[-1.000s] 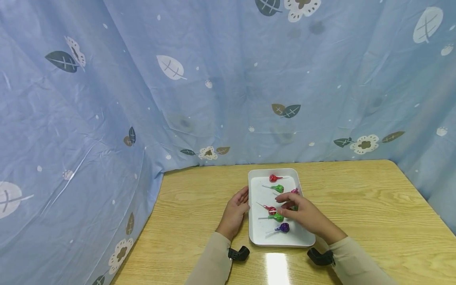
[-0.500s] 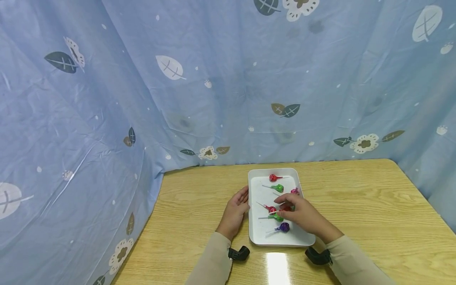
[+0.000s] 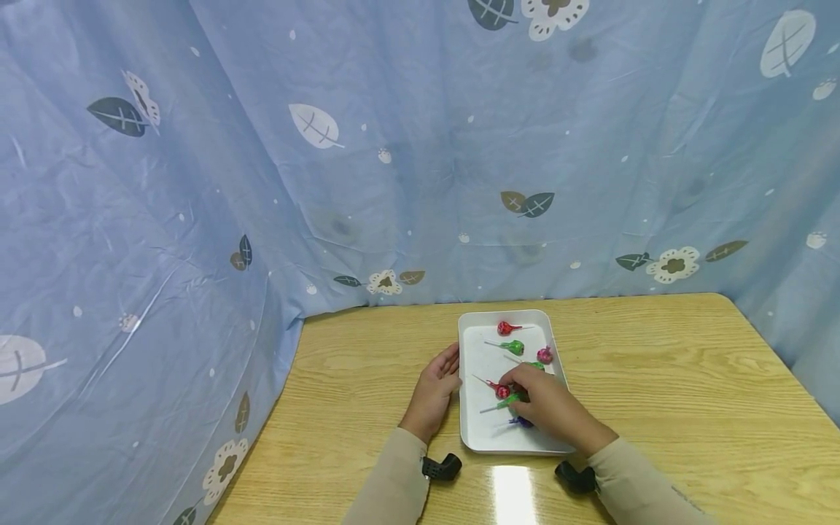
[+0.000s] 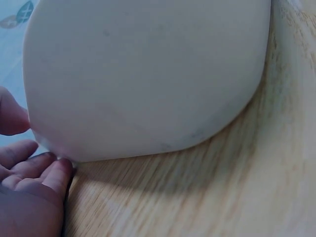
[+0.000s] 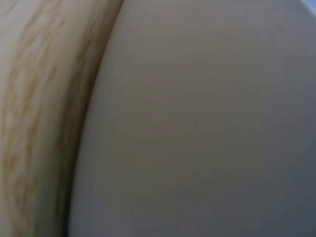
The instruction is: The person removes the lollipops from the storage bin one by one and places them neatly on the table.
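Note:
A white tray [image 3: 479, 439] on the wooden table holds several wrapped lollipops. My left hand [image 3: 431, 390] holds the tray's left side, thumb at the rim; in the left wrist view its curled fingers [image 4: 58, 175] touch the lower edge of the wall. Over the tray's middle, my right hand [image 3: 547, 405] has finger and thumb closed around a lollipop mostly hidden beneath them. Right there lie a red lollipop [image 3: 502, 391] and a green lollipop [image 3: 505, 402]. A purple lollipop [image 3: 518, 422] is partly covered by the hand. The right wrist view shows only the tray's outer wall [image 5: 197, 118].
Farther up the tray lie another red lollipop [image 3: 504, 328], a green lollipop [image 3: 515, 347], a pink lollipop [image 3: 545, 355] and a half-covered green lollipop [image 3: 538, 366]. A blue patterned curtain [image 3: 420, 182] hangs behind the wooden table [image 3: 656, 379].
My right hand has moved slightly left and down toward the tray floor, uncovering the pink lollipop and hiding more of the purple one. The green lollipop's stick has swung downward. My left hand stays put.

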The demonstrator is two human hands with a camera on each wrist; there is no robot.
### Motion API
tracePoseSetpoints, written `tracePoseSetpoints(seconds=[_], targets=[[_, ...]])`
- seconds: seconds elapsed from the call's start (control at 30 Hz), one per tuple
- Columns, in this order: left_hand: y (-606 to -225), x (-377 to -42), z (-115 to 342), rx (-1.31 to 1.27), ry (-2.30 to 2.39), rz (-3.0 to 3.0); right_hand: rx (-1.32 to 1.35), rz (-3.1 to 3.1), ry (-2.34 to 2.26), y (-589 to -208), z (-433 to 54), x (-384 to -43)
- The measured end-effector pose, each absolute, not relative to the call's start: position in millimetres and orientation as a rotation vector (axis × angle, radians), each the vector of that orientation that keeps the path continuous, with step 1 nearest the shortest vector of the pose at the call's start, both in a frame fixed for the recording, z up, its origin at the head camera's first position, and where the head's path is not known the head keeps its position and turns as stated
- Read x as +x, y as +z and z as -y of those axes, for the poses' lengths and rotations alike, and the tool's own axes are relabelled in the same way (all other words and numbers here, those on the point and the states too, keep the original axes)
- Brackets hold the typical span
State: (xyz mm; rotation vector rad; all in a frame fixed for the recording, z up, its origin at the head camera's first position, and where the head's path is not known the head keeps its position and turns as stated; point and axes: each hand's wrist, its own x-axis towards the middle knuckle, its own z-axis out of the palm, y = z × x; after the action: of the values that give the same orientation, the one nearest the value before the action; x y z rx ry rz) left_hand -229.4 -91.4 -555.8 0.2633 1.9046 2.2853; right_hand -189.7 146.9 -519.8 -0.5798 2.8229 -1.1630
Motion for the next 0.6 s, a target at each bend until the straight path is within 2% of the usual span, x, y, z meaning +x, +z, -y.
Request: tracePoseSetpoints(seconds=[0.6], targets=[[-555.8, -229.5, 91.1, 0.261, 2.285, -1.897, -0.704, -2.928, -1.05, -524.6, -145.1, -189.0]])
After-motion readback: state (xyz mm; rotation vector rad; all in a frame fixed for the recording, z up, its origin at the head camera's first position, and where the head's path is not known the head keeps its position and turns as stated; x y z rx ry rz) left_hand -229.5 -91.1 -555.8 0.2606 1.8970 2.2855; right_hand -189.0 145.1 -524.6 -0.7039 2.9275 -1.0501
